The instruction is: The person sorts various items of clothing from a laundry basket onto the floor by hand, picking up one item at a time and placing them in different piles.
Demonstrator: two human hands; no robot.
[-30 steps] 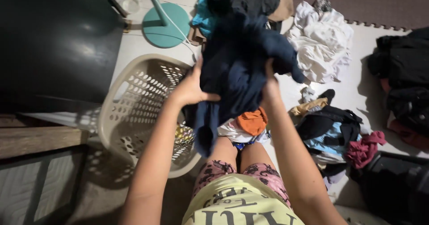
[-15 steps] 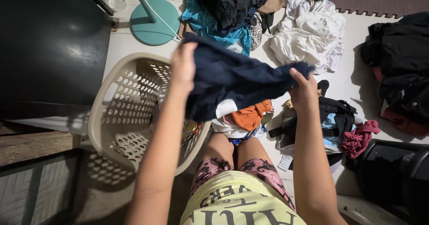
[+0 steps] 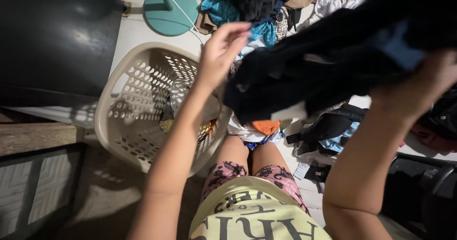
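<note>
Head view: dark garment (image 3: 333, 68) held up over the lap, bunched in the right hand (image 3: 423, 85). Left hand (image 3: 221, 49) loose, fingers spread, just beside the cloth edge above the basket (image 3: 138, 111). Soft, light, floppy; likely best pinched at a hem or corner. More clothes (image 3: 259, 4) heaped on the floor.

Dim indoor light, glare on the floor, motion blur at right.
</note>
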